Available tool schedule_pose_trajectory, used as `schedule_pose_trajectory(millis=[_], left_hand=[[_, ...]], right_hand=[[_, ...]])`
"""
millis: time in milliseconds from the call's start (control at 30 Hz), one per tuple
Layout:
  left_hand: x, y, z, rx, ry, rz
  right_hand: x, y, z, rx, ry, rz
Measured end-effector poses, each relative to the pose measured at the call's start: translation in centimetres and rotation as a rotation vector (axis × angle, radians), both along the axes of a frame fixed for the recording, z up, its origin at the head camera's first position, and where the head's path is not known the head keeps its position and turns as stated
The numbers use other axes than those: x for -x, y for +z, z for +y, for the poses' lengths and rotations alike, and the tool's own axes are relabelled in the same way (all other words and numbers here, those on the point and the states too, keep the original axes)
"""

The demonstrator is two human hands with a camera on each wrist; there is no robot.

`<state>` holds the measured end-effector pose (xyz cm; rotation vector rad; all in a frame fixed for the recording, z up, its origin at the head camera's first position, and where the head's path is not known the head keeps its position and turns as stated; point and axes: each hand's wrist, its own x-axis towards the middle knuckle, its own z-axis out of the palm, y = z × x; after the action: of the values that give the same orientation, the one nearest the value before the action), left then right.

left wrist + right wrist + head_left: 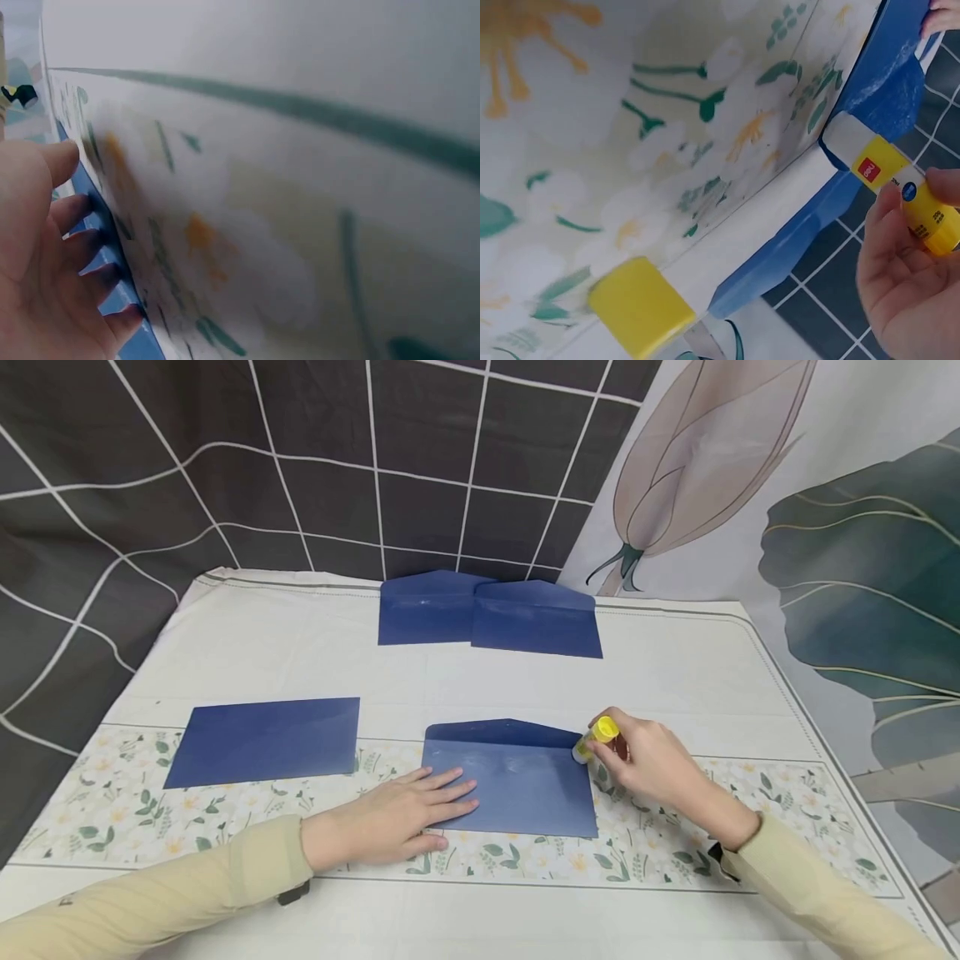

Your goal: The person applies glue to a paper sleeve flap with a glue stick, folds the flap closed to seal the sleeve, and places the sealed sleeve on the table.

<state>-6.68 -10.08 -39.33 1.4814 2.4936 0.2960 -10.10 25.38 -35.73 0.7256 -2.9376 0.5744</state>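
A dark blue envelope [525, 789] lies in the middle of the table with its flap [502, 732] spread away from the person. My left hand [397, 814] rests flat on its left part, fingers straight and slightly apart. My right hand [663, 768] holds a yellow and white glue stick [889, 176] between thumb and fingers. The stick is tilted, its white end down at the envelope's upper right corner, by the flap's fold. Pale smears show on the envelope's surface. A yellow cap [641, 307] stands on the cloth near the right hand, hidden in the head view.
Another blue envelope [262, 743] lies to the left, no flap showing. Two more envelopes with raised flaps, a left one [425, 618] and a right one [536, 627], overlap at the back edge by the dark checked curtain [322, 502]. A flowered cloth [517, 902] covers the table.
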Motion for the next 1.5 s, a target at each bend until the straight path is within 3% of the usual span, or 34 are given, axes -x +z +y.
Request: schedule_pose_trajectory(millis=[167,467,1133,1500], left_hand=[[0.0,0.4,0.1,0.018,0.017,-0.041],[0.0,0.4,-0.1,0.020,0.021,-0.067],[0.1,0.5,-0.2,-0.011,0.009,-0.082],[0.1,0.5,0.0,-0.004,0.015,-0.115]], right_hand=[[0.4,-0.1,-0.2,0.044,0.058,-0.011],[0.4,-0.5,-0.6,0.087,0.110,0.044],[2.2,-0.1,-3.8,0.086,0.203,-0.060],[2.9,-0.4,-6.4,0.126,0.283,-0.046]])
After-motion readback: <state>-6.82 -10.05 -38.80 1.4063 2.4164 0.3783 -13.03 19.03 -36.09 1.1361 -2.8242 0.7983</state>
